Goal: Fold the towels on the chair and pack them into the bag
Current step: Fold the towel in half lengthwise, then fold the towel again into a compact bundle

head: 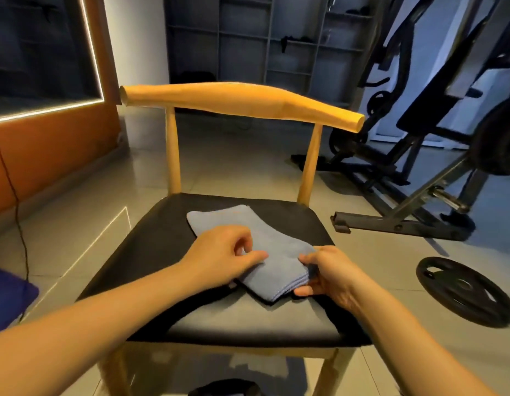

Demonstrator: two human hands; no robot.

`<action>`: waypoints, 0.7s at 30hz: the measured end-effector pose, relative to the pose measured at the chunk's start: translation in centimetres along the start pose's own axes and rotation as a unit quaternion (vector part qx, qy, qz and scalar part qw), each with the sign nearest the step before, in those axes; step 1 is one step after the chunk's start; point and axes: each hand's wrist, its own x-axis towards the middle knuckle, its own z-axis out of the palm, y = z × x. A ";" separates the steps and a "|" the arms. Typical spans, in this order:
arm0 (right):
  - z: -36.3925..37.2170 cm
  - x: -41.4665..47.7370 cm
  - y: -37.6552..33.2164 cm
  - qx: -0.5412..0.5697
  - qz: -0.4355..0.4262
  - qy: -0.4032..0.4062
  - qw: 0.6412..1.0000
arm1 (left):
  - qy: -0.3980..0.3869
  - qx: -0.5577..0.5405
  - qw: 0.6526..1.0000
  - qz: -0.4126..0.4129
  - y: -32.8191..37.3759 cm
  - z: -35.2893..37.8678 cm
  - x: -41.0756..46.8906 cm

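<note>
Towel (242,224): folded, on chair seat (151,247)
Left hand (222,257): fingers curled, thumb on Towel — grip unclear
Right hand (332,277): pinches its near edge

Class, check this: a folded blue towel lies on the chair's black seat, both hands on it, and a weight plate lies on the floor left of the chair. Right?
No. The head view shows the weight plate on the floor right of the chair, not left. The blue towel does lie folded on the black seat, left hand and right hand on it.
</note>
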 end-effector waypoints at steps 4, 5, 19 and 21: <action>1.7 -1.2 -1.3 0.089 -0.005 -0.015 0.996 | 0.006 0.080 0.995 0.053 3.1 1.6 -4.5; 2.2 -1.6 -1.8 0.115 -0.006 -0.022 0.993 | 0.028 0.103 0.993 0.049 3.6 2.0 -4.4; 3.9 -6.0 -6.8 0.110 -0.143 -0.015 0.984 | 0.223 0.097 0.970 -0.001 2.0 -8.0 -6.1; 4.3 -6.9 -9.0 0.107 -0.197 0.010 0.975 | 0.247 0.065 0.967 0.014 2.3 -10.8 -4.9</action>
